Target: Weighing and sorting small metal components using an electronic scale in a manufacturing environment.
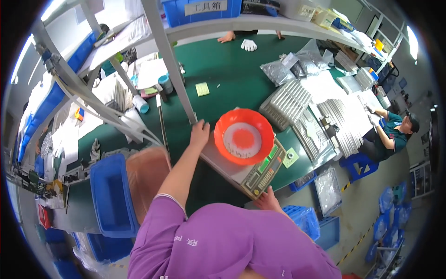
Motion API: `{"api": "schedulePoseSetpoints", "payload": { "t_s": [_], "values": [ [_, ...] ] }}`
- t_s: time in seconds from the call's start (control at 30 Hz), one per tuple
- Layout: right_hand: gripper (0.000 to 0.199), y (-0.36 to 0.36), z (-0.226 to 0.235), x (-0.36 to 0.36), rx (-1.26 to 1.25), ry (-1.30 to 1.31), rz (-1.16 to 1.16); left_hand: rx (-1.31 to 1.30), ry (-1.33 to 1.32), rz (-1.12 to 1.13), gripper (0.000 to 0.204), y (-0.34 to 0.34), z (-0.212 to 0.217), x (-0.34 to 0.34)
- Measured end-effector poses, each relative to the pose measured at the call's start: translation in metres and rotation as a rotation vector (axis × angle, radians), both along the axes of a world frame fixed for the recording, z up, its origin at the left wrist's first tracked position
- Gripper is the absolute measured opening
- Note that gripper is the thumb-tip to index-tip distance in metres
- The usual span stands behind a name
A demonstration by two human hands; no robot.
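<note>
Nearest, below the scale [246, 169]: right hand [268, 201] against its front corner, fingers hidden, so spread or closed cannot be told. On top of the scale: red bowl [243, 136] holding small pale parts around its rim. At the scale's far left corner: left hand [200, 135], fingers together, flat on the green table [227, 69]. Best kept off the weighing plate, steadying only the scale's edges. Beyond the scale: grey trays [285, 103].
</note>
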State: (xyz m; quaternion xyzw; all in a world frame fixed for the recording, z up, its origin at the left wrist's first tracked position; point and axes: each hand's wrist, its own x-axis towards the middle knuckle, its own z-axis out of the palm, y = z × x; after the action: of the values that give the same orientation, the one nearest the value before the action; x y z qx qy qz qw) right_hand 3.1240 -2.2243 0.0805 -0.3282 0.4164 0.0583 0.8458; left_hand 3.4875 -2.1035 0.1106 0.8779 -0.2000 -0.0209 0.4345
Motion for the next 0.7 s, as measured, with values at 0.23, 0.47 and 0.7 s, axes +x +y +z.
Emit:
{"api": "schedulePoseSetpoints", "payload": {
  "t_s": [0.23,0.47,0.7],
  "values": [
    [0.077,0.074,-0.005,0.026,0.344,-0.137,-0.113,-0.25,0.035,0.0,0.036,0.115,0.091,-0.036],
    [0.072,0.124,-0.006,0.057,0.358,-0.184,-0.018,-0.244,0.096,0.273,0.033,0.279,0.128,-0.131],
    [0.049,0.122,0.003,0.051,0.094,-0.091,0.155,-0.159,0.051,0.319,0.03,0.335,0.09,-0.171]
  ]
}}
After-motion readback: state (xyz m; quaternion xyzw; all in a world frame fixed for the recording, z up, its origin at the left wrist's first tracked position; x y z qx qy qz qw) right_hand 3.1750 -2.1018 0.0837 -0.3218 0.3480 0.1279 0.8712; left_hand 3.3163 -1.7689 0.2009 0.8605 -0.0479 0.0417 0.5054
